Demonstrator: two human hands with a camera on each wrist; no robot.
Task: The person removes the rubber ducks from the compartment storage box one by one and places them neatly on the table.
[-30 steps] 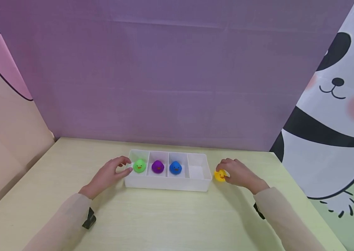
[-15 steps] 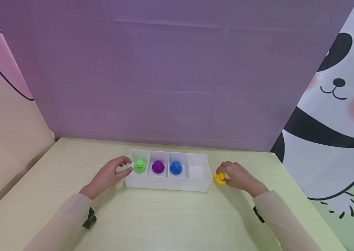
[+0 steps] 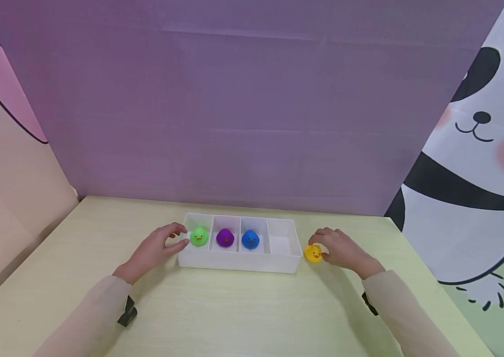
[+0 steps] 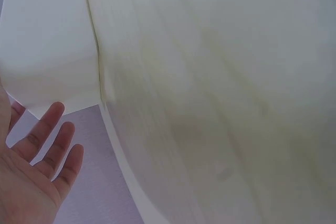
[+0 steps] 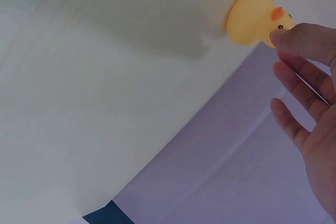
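A white box (image 3: 238,260) with compartments in a row stands on the table. From left to right it holds a green rubber duck (image 3: 199,236), a purple rubber duck (image 3: 225,238) and a blue rubber duck (image 3: 250,239); the rightmost compartment is bare. My left hand (image 3: 157,248) is at the box's left end, fingers relaxed and bent a little, fingertips at its wall. Just right of the box, my right hand (image 3: 342,252) pinches a yellow rubber duck (image 3: 313,253) by the head between thumb and finger. In the right wrist view the yellow duck (image 5: 251,17) sits upright on the tabletop.
The pale wooden table (image 3: 234,312) ends at a purple backdrop (image 3: 234,124) behind the box. A panda-print panel (image 3: 475,198) borders the right side, and a pink and beige panel (image 3: 6,173) the left.
The yellow duck has come down slightly beside the box with my right hand, during the first half second. My left hand and the box have stayed put.
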